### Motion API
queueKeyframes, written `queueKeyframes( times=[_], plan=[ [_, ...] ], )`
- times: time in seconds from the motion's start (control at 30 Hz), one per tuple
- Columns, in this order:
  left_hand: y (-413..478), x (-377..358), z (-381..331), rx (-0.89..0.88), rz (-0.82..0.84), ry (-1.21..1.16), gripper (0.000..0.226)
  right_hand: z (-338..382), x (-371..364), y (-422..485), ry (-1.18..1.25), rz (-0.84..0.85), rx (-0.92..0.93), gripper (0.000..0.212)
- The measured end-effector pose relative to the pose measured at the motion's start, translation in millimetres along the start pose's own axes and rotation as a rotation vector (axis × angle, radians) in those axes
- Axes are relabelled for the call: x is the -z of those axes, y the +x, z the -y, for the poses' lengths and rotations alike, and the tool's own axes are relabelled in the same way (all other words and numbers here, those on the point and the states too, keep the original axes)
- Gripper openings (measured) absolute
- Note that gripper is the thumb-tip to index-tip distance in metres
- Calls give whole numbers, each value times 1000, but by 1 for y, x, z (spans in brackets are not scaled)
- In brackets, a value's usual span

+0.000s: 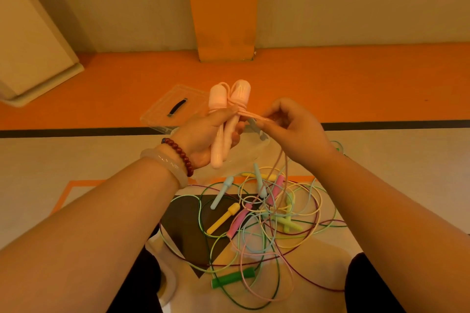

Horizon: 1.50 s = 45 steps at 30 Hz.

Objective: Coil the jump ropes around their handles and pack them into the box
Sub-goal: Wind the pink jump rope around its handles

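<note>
My left hand (203, 134) grips two pale pink jump-rope handles (223, 107) side by side, upright above the floor. Pink cord is wound a few turns around them near their tops. My right hand (292, 127) pinches that cord (254, 117) just right of the handles, and the rest of the cord hangs down to the floor pile. Behind and below my hands stands a clear plastic box (264, 146), mostly hidden, with its clear lid (175, 107) and dark handle lying to the left.
A tangled pile of several jump ropes (262, 221) lies on the floor before my knees: blue, yellow, pink, light green and dark green handles with loose thin cords. An orange pillar (223, 20) and wall stand beyond; a beige cabinet (30, 33) stands far left.
</note>
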<state>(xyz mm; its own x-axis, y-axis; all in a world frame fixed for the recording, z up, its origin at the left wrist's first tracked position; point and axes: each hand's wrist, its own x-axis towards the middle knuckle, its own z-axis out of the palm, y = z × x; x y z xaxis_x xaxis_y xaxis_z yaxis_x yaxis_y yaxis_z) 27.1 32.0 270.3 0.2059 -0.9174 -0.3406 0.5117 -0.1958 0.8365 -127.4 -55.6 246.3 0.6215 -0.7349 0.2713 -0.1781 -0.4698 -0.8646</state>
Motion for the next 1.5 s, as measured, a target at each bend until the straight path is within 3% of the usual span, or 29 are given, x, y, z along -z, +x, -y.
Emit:
queueKeyframes(
  times=[0.1, 0.27, 0.47, 0.8, 0.97, 1.23, 1.4, 1.5],
  plan=[
    [-1, 1, -1, -45, -16, 75, 17, 0, 1, 4, 62, 89, -96, 11],
    [0, 2, 4, 0, 20, 231, 14, -5, 5, 4, -109, 106, -122, 15],
    [-3, 0, 5, -52, 39, 221, 10, -20, 3, -4, 72, 181, -152, 15],
    [-5, -1, 6, -64, 47, 283, 9, -29, 13, 0, 15, 126, -203, 24],
    [-6, 0, -1, -111, -9, 286, 11, -38, 13, -4, 38, 198, -212, 24],
    [-14, 11, -11, -67, 4, 272, 6, -63, 22, -14, -11, 136, -345, 21],
    [-11, 11, -4, -37, 50, 399, 34, -67, 25, -14, -86, 54, -351, 22],
    [-10, 10, -2, -53, 86, 441, 40, -68, 29, -15, -118, 58, -355, 24]
  ],
)
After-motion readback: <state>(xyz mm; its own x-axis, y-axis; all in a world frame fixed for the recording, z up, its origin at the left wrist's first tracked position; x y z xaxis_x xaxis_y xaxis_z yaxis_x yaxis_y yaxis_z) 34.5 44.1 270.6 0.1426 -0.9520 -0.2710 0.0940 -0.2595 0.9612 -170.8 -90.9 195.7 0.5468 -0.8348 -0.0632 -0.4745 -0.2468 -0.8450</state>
